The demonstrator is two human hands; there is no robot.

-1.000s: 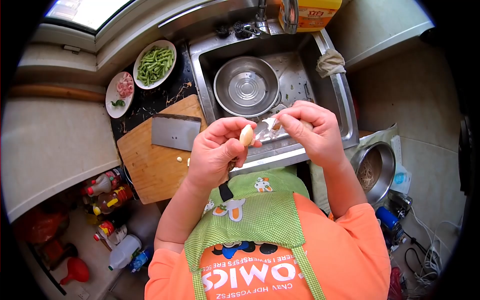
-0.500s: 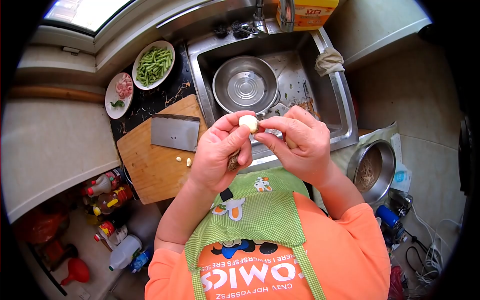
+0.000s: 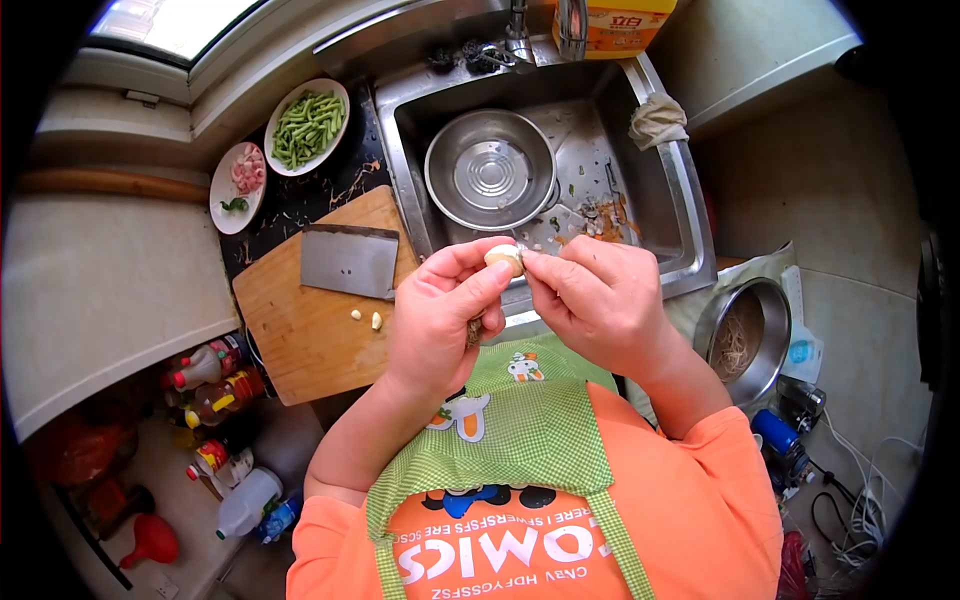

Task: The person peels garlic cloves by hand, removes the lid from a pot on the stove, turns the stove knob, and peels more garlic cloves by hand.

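A pale garlic clove point(image 3: 504, 258) is pinched between the thumb and index finger of my left hand point(image 3: 435, 315), above the front edge of the sink. Lower in that same hand, the curled fingers hold a brownish, rough-looking piece point(image 3: 474, 332), mostly hidden. My right hand point(image 3: 608, 298) is closed, its thumb and index fingertip pinching the papery skin at the clove's right end. Two small peeled cloves point(image 3: 376, 321) lie on the wooden cutting board point(image 3: 290, 345) to the left. A cleaver point(image 3: 349, 262) rests flat on the same board.
The sink point(image 3: 590, 110) holds a metal basin point(image 3: 490, 170) and scattered scraps. Plates of cut green beans point(image 3: 308, 130) and pinkish meat pieces point(image 3: 248, 172) stand at the back left. A steel bowl point(image 3: 750, 340) sits at right. Several bottles point(image 3: 222, 395) stand lower left.
Both hands have come slightly down toward my body. The clove has turned in my left fingers, and my right fingers have curled in closer against its end.
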